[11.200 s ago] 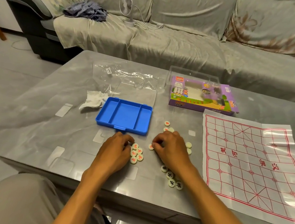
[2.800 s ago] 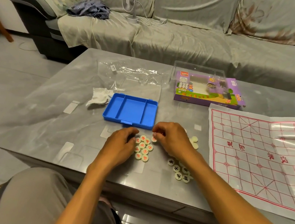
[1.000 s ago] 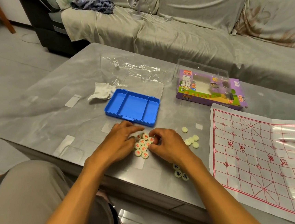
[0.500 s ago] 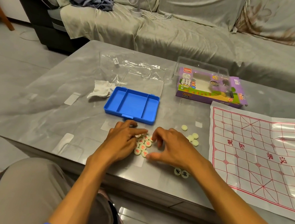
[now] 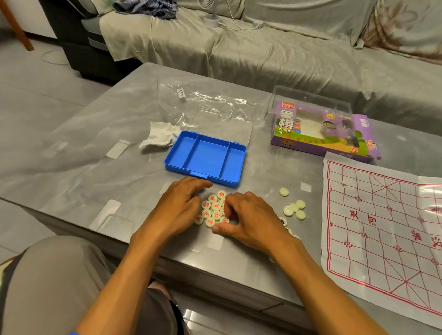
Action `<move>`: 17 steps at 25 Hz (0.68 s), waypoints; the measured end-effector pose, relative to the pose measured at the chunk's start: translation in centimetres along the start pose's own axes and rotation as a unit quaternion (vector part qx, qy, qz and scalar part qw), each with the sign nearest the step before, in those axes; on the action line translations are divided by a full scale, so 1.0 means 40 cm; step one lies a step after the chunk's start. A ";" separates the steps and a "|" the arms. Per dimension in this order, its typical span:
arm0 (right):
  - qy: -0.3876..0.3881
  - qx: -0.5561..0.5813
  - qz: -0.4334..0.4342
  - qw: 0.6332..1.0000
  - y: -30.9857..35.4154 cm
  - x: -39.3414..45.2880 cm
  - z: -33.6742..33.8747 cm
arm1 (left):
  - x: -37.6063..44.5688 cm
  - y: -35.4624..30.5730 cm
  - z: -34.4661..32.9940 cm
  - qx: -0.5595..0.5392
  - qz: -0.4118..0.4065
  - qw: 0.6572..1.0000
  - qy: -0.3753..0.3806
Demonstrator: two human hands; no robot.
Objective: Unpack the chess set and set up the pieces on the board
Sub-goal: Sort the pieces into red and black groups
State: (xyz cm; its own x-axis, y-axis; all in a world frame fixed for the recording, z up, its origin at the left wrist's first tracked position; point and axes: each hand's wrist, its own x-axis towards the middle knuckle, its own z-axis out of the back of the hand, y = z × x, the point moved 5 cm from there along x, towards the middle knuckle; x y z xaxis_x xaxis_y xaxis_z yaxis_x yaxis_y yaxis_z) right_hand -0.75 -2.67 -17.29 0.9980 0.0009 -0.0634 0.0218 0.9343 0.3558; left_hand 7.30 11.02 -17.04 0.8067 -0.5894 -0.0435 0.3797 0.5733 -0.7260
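Note:
A tight cluster of round cream pieces with red characters (image 5: 213, 209) lies face up on the grey table in front of the blue tray (image 5: 204, 158). My left hand (image 5: 181, 206) lies flat against the cluster's left side, fingers stretched toward the tray. My right hand (image 5: 247, 220) closes the cluster's right side; its bent fingertips touch the pieces and its thumb lies along the table below them. Several blank-side-up pieces (image 5: 295, 208) lie to the right. Black-lettered pieces (image 5: 284, 222) peek out from behind my right wrist. The red-lined paper board (image 5: 396, 230) lies unfolded at the right.
The purple game box (image 5: 322, 130) stands behind the board. A clear lid (image 5: 223, 124), a crumpled plastic bag (image 5: 207, 102) and a white tissue (image 5: 161, 135) lie behind and left of the tray. A covered sofa with a small fan (image 5: 210, 3) runs along the back.
More red pieces have joined the cluster since the earliest frame. In the last second both hands have closed in on it from either side and packed it tighter.

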 end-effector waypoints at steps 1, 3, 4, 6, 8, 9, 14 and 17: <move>-0.018 0.013 -0.008 1.000 -0.013 -0.006 0.006 | 0.002 -0.003 -0.004 -0.011 0.001 1.000 0.000; -0.104 0.053 -0.058 0.991 -0.067 -0.022 0.048 | 0.004 -0.004 -0.005 -0.057 0.016 0.998 -0.003; -0.144 0.067 -0.099 0.982 -0.115 -0.037 0.078 | 0.007 -0.004 -0.008 -0.083 0.025 0.996 -0.005; -0.136 0.061 -0.146 0.978 -0.204 -0.068 0.126 | 0.010 -0.002 -0.011 -0.107 0.038 0.993 -0.014; -0.036 0.008 -0.138 0.990 -0.257 -0.093 0.138 | 0.012 -0.004 -0.013 -0.113 0.040 0.993 -0.021; -0.003 -0.020 -0.122 0.992 -0.265 -0.101 0.137 | 0.013 -0.006 -0.015 -0.114 0.041 0.992 -0.023; -0.052 -0.061 -0.087 0.993 -0.263 -0.099 0.119 | 0.011 0.001 -0.016 -0.112 0.048 0.992 -0.037; -0.131 0.080 -0.127 0.980 -0.245 -0.089 0.119 | 0.010 0.014 -0.012 -0.118 0.054 0.990 -0.052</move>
State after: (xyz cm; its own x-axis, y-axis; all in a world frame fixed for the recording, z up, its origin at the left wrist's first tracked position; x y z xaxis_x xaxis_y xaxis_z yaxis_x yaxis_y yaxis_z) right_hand -4.25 -13.52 -16.11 0.9399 -0.3353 0.0651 0.2595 0.8247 0.5025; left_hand 7.60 10.85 -17.80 0.8837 -0.4632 -0.0673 0.1825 0.4734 -0.8618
